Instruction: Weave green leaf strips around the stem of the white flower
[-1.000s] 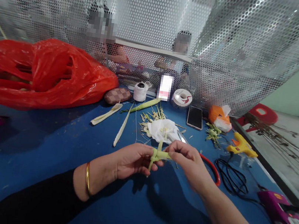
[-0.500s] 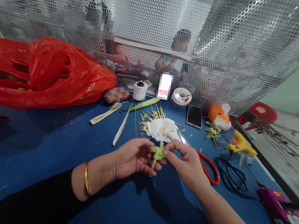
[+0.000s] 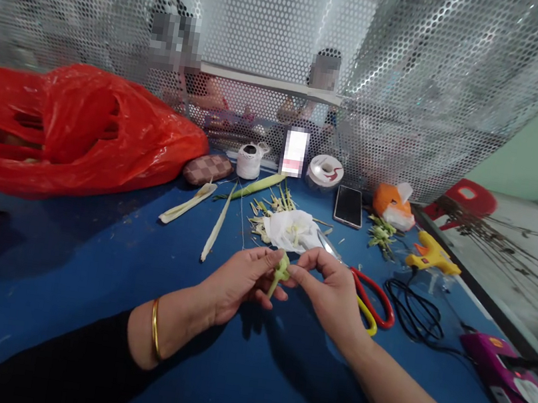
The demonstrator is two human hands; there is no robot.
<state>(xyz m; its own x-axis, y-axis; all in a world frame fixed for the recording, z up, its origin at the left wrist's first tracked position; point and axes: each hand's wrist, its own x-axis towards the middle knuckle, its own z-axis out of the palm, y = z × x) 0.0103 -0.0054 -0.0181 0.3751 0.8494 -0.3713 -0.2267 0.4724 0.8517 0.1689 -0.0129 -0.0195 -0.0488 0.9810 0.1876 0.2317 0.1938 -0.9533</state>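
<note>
Left hand (image 3: 243, 280) pinching folded green strip (image 3: 281, 271); right hand (image 3: 333, 295) touching

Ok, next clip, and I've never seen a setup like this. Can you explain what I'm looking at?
There is no machine here: a person works with two bare hands. The one camera is worn on the person's head, looking forward and down.

The left hand holds a small green piece. The right hand has its fingertips at the piece's edge; whether they pinch it is hard to tell.

On the blue table lie scissors, a yellow glue gun, white tissue, a dark phone and pale strips. Farther back are a white spool and, to the left, a red bag.
</note>
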